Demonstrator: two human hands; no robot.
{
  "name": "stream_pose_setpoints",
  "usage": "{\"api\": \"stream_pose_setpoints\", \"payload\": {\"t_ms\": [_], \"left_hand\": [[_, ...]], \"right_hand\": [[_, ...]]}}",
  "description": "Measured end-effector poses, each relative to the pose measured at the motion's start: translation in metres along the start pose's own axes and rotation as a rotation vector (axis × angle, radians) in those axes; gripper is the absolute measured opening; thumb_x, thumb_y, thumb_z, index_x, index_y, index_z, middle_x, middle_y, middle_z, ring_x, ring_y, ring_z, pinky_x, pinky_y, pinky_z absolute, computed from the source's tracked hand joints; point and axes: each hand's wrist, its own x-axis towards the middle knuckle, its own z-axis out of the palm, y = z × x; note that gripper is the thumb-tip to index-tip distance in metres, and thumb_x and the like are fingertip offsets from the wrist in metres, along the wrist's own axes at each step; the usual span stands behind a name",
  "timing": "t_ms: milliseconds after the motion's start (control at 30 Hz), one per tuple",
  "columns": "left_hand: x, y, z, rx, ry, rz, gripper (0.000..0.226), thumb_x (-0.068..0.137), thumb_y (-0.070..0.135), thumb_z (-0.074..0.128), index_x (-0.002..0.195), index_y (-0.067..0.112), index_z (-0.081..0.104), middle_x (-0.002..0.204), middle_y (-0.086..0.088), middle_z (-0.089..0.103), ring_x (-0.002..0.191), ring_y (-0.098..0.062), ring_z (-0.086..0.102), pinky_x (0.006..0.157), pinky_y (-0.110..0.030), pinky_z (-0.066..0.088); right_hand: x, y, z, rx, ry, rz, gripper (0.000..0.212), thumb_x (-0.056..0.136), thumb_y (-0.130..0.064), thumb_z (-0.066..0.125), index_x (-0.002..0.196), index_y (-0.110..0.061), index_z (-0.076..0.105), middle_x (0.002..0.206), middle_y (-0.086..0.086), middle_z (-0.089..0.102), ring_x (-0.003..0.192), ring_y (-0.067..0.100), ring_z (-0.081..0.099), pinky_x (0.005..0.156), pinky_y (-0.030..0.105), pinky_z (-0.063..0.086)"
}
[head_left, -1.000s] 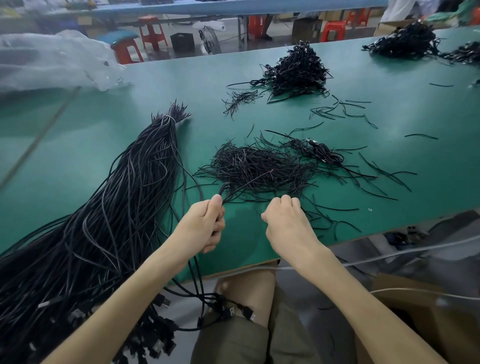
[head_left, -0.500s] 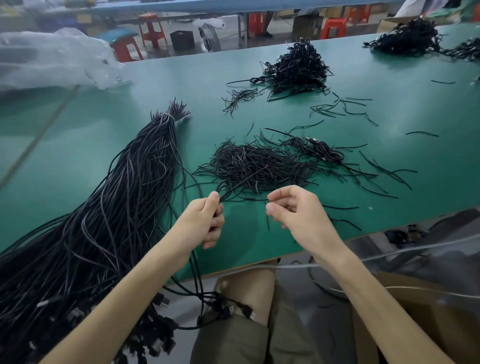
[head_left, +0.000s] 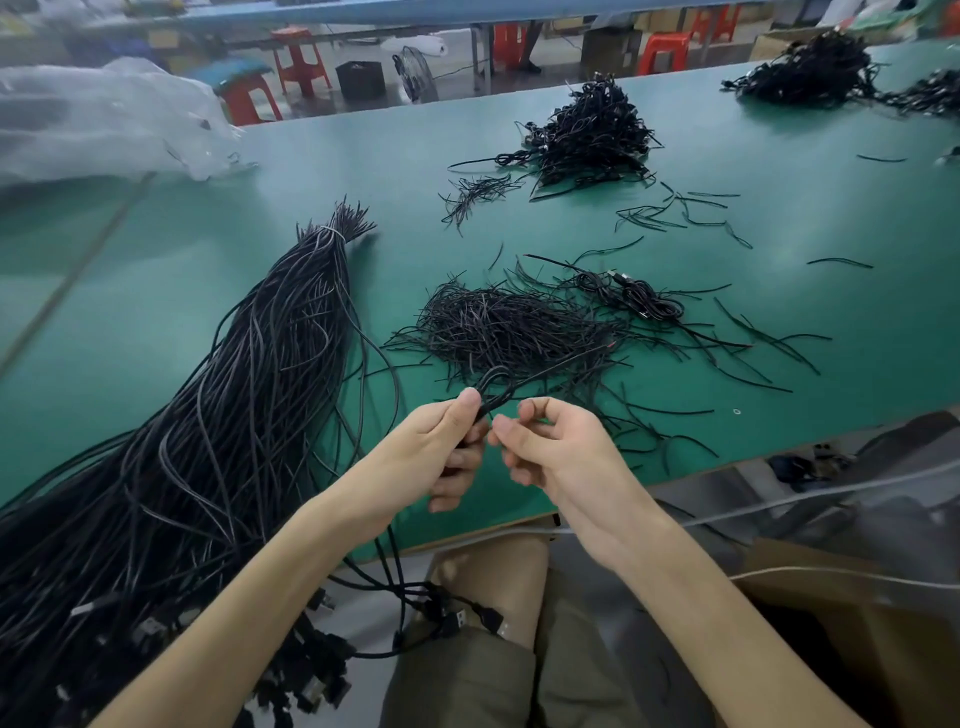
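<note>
Cable-bundling at a green table (head_left: 156, 291); positions are given relative to the tie heap (head_left: 509, 327), the loose mass of short black ties at mid-table. Nearest the viewer, below the table's edge, USB plugs (head_left: 460, 618) hang over the person's lap. Just on the near side of the tie heap, the left hand (head_left: 441, 447) pinches a black cable (head_left: 493, 382) between thumb and curled fingers; the cable is folded into a small loop that rises above the thumb, its free end slanting out over the heap's near fringe. The right hand (head_left: 561, 452) sits just beside the left, fingers curled, thumb and forefinger drawn close together; whether they hold a tie cannot be told. Left of the tie heap lies a long cable bundle (head_left: 260, 364), banded near its far end; right of the heap, one coiled cable (head_left: 644, 304); beyond it, a pile of coiled cables (head_left: 587, 130); far left, a clear plastic bag (head_left: 104, 119). Step judged in hand: gathering one cable for binding. The next move probably calls for a single tie wound round the pinched fold, the left grip kept firm so the loop does not spring open.
</note>
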Motion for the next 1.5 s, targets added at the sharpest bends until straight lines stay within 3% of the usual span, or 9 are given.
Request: {"api": "stream_pose_setpoints", "payload": {"t_ms": [600,733,867,1000,1067,1167,1267,1400,1500], "left_hand": [[-0.001,-0.003,-0.004,0.076,-0.023,-0.025,0.042,0.111,0.045,0.031,0.078,0.019,0.037,0.063,0.004,0.027,0.046,-0.012,0.023,0.043,-0.027,0.023],[-0.001,-0.005,-0.007,0.041,-0.035,-0.027,0.043,0.111,0.046,0.033,0.076,0.02,0.038,0.063,0.004,0.026,0.047,-0.013,0.021,0.042,-0.025,0.024],[-0.003,-0.004,-0.011,0.015,-0.122,-0.017,0.043,0.11,0.047,0.034,0.075,0.023,0.041,0.065,0.002,0.024,0.048,-0.015,0.02,0.042,-0.023,0.027],[-0.005,-0.001,-0.011,0.022,-0.193,-0.018,0.046,0.11,0.049,0.036,0.072,0.023,0.041,0.064,0.003,0.025,0.049,-0.015,0.018,0.041,-0.022,0.025],[-0.007,0.0,-0.013,0.037,-0.206,-0.029,0.052,0.11,0.048,0.036,0.075,0.01,0.043,0.064,0.003,0.024,0.049,-0.016,0.017,0.041,-0.022,0.025],[-0.008,0.001,-0.013,0.042,-0.199,-0.044,0.051,0.11,0.048,0.036,0.076,0.009,0.038,0.064,0.002,0.022,0.05,-0.017,0.016,0.042,-0.023,0.024],[-0.011,0.002,-0.01,0.031,-0.21,-0.055,0.045,0.109,0.047,0.036,0.074,0.02,0.036,0.064,0.002,0.022,0.05,-0.017,0.015,0.041,-0.023,0.022],[-0.011,0.001,-0.009,0.047,-0.219,-0.066,0.057,0.11,0.047,0.036,0.08,0.002,0.055,0.064,0.001,0.021,0.051,-0.017,0.015,0.042,-0.025,0.022],[-0.012,0.002,-0.009,0.024,-0.219,-0.052,0.049,0.11,0.047,0.036,0.068,0.023,0.048,0.064,0.002,0.022,0.051,-0.017,0.014,0.041,-0.024,0.021]], "right_hand": [[0.0,0.0,-0.019,0.067,-0.162,0.119,0.022,0.093,-0.001,0.068,0.107,-0.009,0.053,0.08,0.007,0.066,0.064,0.013,0.053,0.06,0.022,0.047],[0.001,0.002,-0.021,0.119,-0.241,0.082,0.037,0.088,-0.016,0.076,0.121,-0.01,0.06,0.094,0.008,0.065,0.078,0.016,0.059,0.067,0.026,0.05],[0.003,0.0,-0.019,0.144,-0.361,0.005,0.06,0.087,-0.023,0.076,0.143,-0.027,0.056,0.112,0.012,0.054,0.096,0.017,0.057,0.077,0.03,0.047],[0.006,-0.002,-0.01,0.089,-0.443,-0.073,0.065,0.088,-0.011,0.073,0.147,-0.032,0.053,0.093,0.001,0.053,0.087,0.014,0.051,0.072,0.028,0.037],[0.008,-0.002,-0.006,0.037,-0.417,-0.111,0.067,0.088,-0.006,0.074,0.146,-0.032,0.054,0.094,0.013,0.047,0.082,0.015,0.043,0.071,0.032,0.03],[0.006,0.0,-0.007,0.045,-0.404,-0.159,0.074,0.09,-0.001,0.073,0.15,-0.036,0.048,0.099,0.016,0.04,0.078,0.013,0.045,0.072,0.025,0.038],[0.003,0.005,-0.009,0.036,-0.406,-0.211,0.065,0.09,-0.004,0.073,0.147,-0.029,0.052,0.095,0.006,0.054,0.081,0.007,0.054,0.077,0.018,0.047],[0.0,0.005,-0.011,-0.077,-0.339,-0.203,0.044,0.091,-0.014,0.074,0.133,-0.021,0.063,0.09,-0.008,0.063,0.079,0.004,0.056,0.07,0.021,0.043],[-0.002,0.003,-0.014,-0.122,-0.333,-0.16,0.041,0.091,-0.016,0.075,0.131,-0.019,0.064,0.1,-0.007,0.069,0.089,0.005,0.062,0.072,0.021,0.046]]}}
